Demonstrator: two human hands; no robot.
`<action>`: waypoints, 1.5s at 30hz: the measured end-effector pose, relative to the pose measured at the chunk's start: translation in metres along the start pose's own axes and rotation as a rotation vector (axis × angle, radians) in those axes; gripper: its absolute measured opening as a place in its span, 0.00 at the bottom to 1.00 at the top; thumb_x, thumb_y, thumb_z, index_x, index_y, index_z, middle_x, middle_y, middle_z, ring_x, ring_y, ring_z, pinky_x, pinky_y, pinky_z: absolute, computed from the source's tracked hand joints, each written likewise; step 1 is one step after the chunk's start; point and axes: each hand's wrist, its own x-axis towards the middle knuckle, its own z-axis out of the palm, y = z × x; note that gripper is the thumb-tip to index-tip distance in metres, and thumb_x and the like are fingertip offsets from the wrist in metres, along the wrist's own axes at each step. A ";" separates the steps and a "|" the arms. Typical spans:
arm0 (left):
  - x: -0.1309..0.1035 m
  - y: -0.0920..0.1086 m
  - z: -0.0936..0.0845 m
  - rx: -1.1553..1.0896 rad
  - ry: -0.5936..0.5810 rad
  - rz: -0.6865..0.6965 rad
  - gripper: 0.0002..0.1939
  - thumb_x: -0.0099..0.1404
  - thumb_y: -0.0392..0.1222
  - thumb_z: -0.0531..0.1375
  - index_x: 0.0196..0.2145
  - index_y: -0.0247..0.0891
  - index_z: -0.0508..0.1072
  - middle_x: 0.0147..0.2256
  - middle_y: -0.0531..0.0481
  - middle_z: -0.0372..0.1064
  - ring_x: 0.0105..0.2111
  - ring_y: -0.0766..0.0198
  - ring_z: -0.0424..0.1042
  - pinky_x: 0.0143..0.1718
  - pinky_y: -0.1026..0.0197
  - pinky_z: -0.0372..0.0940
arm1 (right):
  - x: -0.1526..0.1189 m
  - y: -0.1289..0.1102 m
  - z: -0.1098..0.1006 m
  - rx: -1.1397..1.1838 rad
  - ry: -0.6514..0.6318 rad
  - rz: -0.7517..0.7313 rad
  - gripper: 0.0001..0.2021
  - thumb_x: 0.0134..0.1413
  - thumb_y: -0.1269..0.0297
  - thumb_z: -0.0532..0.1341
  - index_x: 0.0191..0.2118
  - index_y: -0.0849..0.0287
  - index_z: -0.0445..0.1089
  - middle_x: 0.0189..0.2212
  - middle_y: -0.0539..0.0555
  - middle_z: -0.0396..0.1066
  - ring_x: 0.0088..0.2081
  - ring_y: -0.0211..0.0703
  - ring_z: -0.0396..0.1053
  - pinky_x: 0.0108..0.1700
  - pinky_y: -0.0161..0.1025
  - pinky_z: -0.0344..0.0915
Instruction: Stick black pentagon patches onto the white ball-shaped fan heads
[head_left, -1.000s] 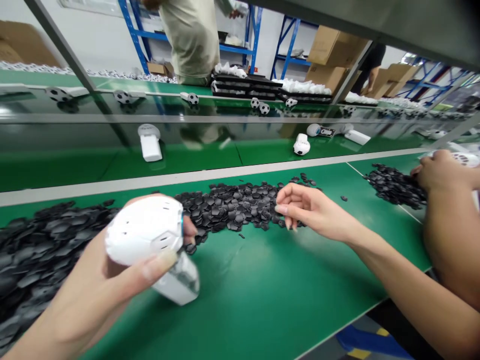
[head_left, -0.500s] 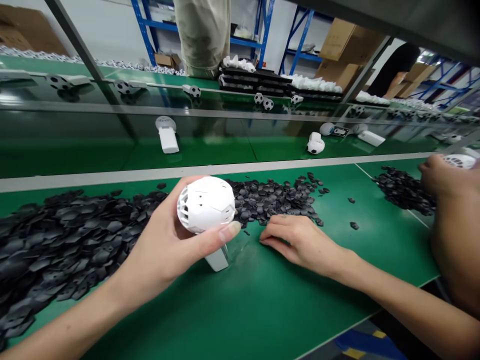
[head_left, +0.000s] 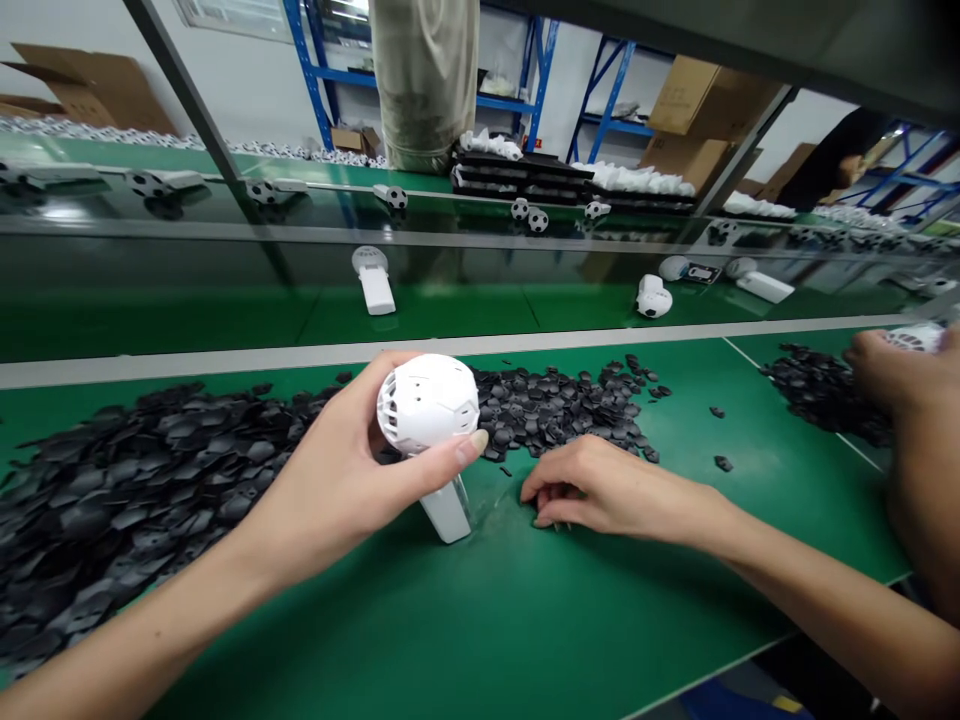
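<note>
My left hand (head_left: 352,470) is wrapped round a white handheld fan (head_left: 429,400) with a ball-shaped head. Slots run along the head's left side, and its flat handle points down toward the green table. Just to the right, my right hand (head_left: 592,485) is low over the table with its fingers curled in; whatever may lie between the fingertips is hidden. Beyond that hand spreads a pile of small black pentagon-shaped plates (head_left: 555,405). A bigger heap of the same black plates (head_left: 150,490) lies left of and partly behind my left hand.
A co-worker's hand (head_left: 900,370) holds a white slotted piece at the far right, beside another black pile (head_left: 817,390). Past the pale ledge (head_left: 225,360), a green belt (head_left: 465,300) carries white fans (head_left: 375,282). A person stands behind stacked black trays (head_left: 517,180).
The fingers of my right hand have curled in, and the thumb has drawn back toward me. My left hand keeps the fan in the same hold. The whole view has shifted slightly.
</note>
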 end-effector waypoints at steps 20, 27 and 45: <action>-0.005 -0.006 0.004 -0.048 0.195 0.122 0.25 0.59 0.48 0.75 0.48 0.41 0.71 0.40 0.50 0.76 0.31 0.63 0.79 0.27 0.68 0.74 | 0.051 -0.070 -0.020 1.065 0.532 -0.238 0.12 0.43 0.60 0.83 0.32 0.57 0.85 0.26 0.50 0.79 0.27 0.37 0.77 0.32 0.31 0.78; -0.007 -0.014 0.005 -0.100 0.214 0.226 0.27 0.57 0.44 0.78 0.50 0.43 0.73 0.43 0.49 0.77 0.31 0.64 0.80 0.27 0.68 0.77 | 0.048 -0.071 -0.018 1.054 0.527 -0.204 0.11 0.42 0.68 0.83 0.28 0.60 0.82 0.25 0.49 0.79 0.25 0.32 0.73 0.29 0.25 0.72; -0.006 -0.007 0.010 -0.209 0.126 0.266 0.25 0.59 0.36 0.76 0.51 0.43 0.72 0.37 0.55 0.77 0.29 0.68 0.78 0.26 0.73 0.75 | 0.049 -0.072 -0.008 0.965 0.540 -0.144 0.12 0.47 0.66 0.81 0.29 0.60 0.79 0.27 0.47 0.76 0.27 0.30 0.70 0.29 0.24 0.67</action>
